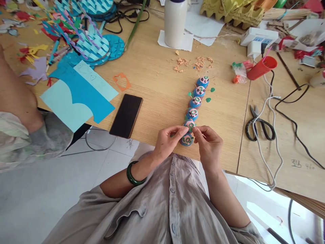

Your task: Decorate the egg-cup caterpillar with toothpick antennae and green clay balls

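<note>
A row of several small blue, pink and green decorated balls (196,101) runs from the table's front edge away from me. Some carry thin sticks with green clay tips (208,100) at their sides. My left hand (169,140) is closed, thumb and finger pinched at the left of the two nearest balls. From the right, my right hand (209,144) pinches at the same spot, its fingertips beside the second nearest ball (190,125). What lies between the fingertips is too small to name. The nearest ball (186,139) sits just below the hands.
Left of the balls lie a black phone (126,116) and blue paper sheets (88,91). Scissors (259,123), white cables and a red cup (262,68) are at the right. Behind stand a white bottle (175,23) and orange shavings (182,62). Another person's arm (17,88) is far left.
</note>
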`<state>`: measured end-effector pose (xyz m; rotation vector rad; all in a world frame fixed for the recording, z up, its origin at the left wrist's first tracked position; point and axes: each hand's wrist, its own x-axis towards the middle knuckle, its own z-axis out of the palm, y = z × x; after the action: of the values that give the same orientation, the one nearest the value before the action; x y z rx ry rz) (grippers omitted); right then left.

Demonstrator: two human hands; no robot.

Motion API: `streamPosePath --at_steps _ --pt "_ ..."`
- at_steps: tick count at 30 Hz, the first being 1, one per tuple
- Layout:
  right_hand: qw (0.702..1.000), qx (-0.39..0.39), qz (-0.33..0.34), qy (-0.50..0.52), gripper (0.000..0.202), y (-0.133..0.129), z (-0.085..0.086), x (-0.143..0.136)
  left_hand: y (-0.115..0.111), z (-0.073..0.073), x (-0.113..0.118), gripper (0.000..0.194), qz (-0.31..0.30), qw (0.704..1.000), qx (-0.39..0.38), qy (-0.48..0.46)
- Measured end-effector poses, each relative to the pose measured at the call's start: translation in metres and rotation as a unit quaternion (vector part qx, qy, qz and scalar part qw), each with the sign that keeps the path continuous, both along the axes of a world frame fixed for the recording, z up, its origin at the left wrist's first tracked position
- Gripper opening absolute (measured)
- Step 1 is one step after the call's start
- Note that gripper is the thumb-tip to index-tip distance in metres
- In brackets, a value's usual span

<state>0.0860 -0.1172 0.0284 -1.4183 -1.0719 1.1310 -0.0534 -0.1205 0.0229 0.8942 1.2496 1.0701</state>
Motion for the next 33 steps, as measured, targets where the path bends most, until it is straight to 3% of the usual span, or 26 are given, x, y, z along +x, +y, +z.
streamPosePath --at_steps 7,12,17,21,27,33 --pt "0.999 -0.042 0.022 0.02 0.021 0.0003 0.0001 -0.0018 0.0026 -0.0031 0.0008 0.027 0.001 1.0 -0.012 -0.016" --pt "0.999 -0.033 0.032 0.006 0.019 0.0006 -0.0002 -0.0011 0.0017 -0.0021 -0.0016 0.024 -0.013 0.999 0.016 0.046" --pt "1.0 -0.015 -0.003 0.015 0.019 0.0006 -0.003 -0.0005 0.0006 -0.0002 -0.001 0.031 -0.023 1.0 -0.005 0.009" --pt "0.998 -0.043 0.01 0.052 0.021 0.0 -0.0073 -0.0008 0.0009 -0.0017 0.001 0.032 -0.025 0.999 -0.028 -0.03" --pt "0.997 -0.062 0.019 0.034 0.024 -0.0012 -0.0038 -0.0005 0.0008 -0.0062 -0.0012 0.031 -0.022 1.0 -0.005 0.012" --pt "0.998 -0.056 -0.002 0.035 0.024 0.0033 -0.0054 0.003 0.0018 -0.0008 -0.0039 0.031 -0.032 0.999 -0.014 0.018"
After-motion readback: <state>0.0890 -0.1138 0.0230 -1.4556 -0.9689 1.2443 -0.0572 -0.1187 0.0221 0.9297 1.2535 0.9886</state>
